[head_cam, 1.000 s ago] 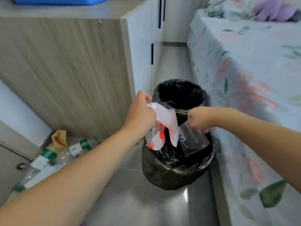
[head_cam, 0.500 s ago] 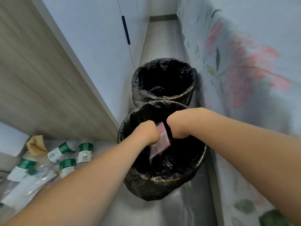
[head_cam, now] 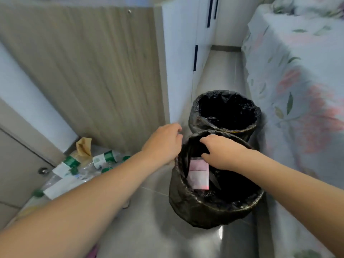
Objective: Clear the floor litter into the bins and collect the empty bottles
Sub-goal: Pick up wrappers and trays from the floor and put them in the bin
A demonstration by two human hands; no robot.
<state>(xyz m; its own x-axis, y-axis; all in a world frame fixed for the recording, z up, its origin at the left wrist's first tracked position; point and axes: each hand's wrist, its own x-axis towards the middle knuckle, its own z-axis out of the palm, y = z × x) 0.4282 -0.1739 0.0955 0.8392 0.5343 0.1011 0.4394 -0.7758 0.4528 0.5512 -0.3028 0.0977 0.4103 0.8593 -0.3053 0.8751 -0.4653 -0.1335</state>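
Grey tiled floor [head_cam: 154, 237] running between a wood-grain cabinet [head_cam: 96, 71] and a floral bed [head_cam: 301, 90], carrying two black-lined bins, the far bin [head_cam: 225, 110] touching the near bin [head_cam: 210, 207]. Hovering at the near bin's rim: left hand [head_cam: 163, 144] just outside its left edge, right hand [head_cam: 221, 153] over its mouth, fingers of both loosely apart and gripping nothing. Lying inside the near bin: pink-and-white wrapper [head_cam: 198, 175]; lying heaped on the floor by the cabinet: empty bottles [head_cam: 83, 164] beside a brown paper scrap [head_cam: 84, 147].
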